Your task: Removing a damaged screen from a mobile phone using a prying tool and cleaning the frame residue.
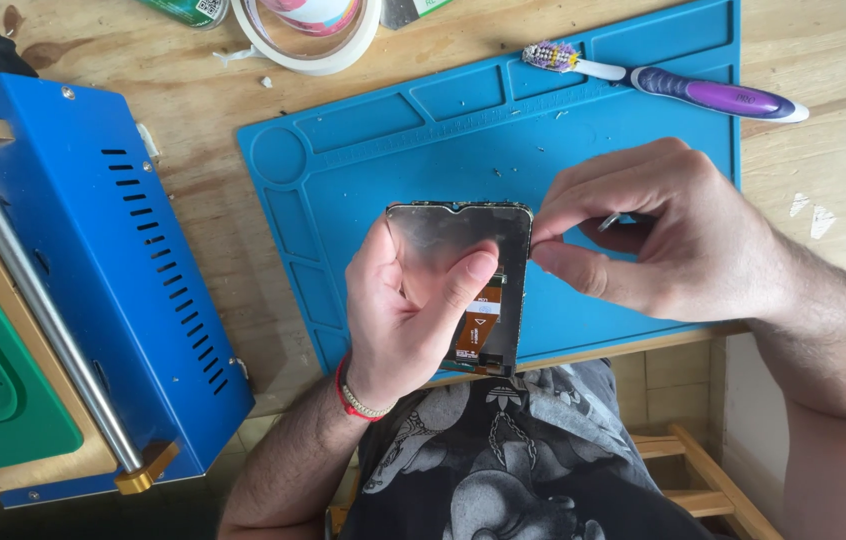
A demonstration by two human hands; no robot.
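The phone screen panel (463, 285) was held upright over the near edge of the blue work mat (363, 150), its metal back and orange flex cable (475, 335) facing the camera. The left hand (408, 310) cupped it from the left, thumb pressed across the back. The right hand (658, 235) was pinched together at the panel's right edge, with a small metal tip (too little showed to name the tool) poking from between its fingers. The panel looked thin and was supported only by one hand, so hard pressure at that edge could have cracked it or let it slip toward the lap below. A slip of the tip might also have nicked the cable. A purple toothbrush (683, 90) lay far right on the worktop (823, 180).
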